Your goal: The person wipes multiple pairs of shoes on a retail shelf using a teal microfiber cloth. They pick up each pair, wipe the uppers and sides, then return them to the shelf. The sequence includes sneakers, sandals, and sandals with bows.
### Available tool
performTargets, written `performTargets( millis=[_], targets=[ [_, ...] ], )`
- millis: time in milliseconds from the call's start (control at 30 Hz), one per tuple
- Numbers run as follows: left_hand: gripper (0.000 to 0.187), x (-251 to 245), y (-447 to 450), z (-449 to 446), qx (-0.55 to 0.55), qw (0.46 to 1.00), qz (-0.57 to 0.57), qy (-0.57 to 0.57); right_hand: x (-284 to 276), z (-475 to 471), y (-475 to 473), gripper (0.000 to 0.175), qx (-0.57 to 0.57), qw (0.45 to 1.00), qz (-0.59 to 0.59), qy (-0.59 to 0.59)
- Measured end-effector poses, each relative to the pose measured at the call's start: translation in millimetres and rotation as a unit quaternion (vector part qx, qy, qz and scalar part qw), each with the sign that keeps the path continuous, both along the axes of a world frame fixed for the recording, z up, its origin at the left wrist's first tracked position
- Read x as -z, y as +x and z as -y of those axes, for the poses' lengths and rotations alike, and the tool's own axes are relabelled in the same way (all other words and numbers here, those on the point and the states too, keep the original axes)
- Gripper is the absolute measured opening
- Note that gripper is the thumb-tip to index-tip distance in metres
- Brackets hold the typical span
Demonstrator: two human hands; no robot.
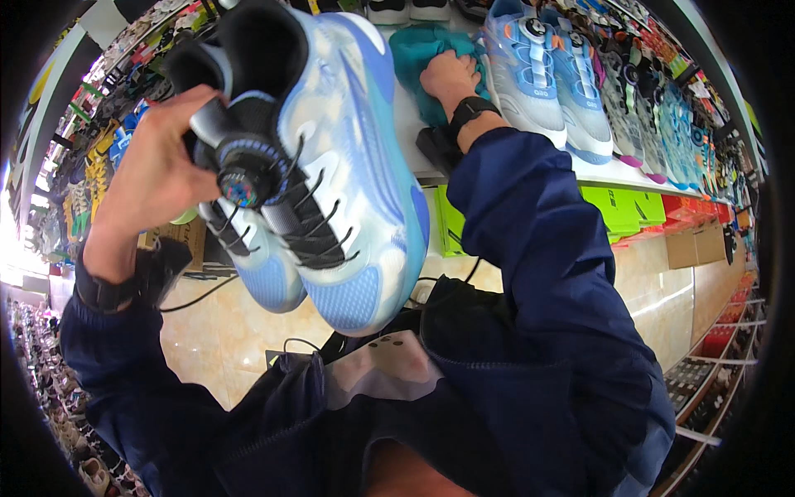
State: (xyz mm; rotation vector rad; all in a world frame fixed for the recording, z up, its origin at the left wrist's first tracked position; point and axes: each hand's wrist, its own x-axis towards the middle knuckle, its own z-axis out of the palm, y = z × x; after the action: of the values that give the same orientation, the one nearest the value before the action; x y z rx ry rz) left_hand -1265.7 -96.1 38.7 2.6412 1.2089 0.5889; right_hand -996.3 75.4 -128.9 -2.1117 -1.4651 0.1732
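My left hand (155,155) grips a pair of blue-and-white sneakers (354,168) by their black tongues and holds them up, toes pointing down towards me. A round dial sits on the nearer shoe's tongue above thin black laces. My right hand (452,73) presses on a crumpled teal cloth (428,53), which lies on the white shelf (407,140). Its fingers look curled on the cloth; the blur hides whether they pinch it. Just to the right of the cloth stands another pair of light-blue and white sneakers (534,93) with dials.
More sneakers line the shelf (627,112) to the right and the racks at the left (93,180). Bright green shoeboxes (621,208), red boxes and a brown cardboard box (695,245) are below the shelf. A black cable (202,297) hangs at the left.
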Motion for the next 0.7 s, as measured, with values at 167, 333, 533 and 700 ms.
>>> performTargets(
  millis=[167, 333, 533, 700],
  targets=[
    [0.032, 4, -19, 21, -0.075, 0.997, 0.014, 0.012, 1, -69, 9, 0.042, -0.134, 0.980, -0.010, -0.146],
    [0.032, 3, -23, 26, -0.068, 0.997, 0.007, 0.021, 0, -84, -16, 0.040, -0.371, 0.922, 0.081, -0.075],
    [0.033, -1, -7, 12, -0.081, 0.993, 0.068, -0.045, -24, -9, -34, 0.045, -0.507, 0.847, -0.031, -0.154],
    [0.029, -9, 11, -8, 0.014, 0.993, 0.089, -0.071, -29, 61, -3, 0.041, -0.571, 0.797, -0.108, -0.166]
  ],
)
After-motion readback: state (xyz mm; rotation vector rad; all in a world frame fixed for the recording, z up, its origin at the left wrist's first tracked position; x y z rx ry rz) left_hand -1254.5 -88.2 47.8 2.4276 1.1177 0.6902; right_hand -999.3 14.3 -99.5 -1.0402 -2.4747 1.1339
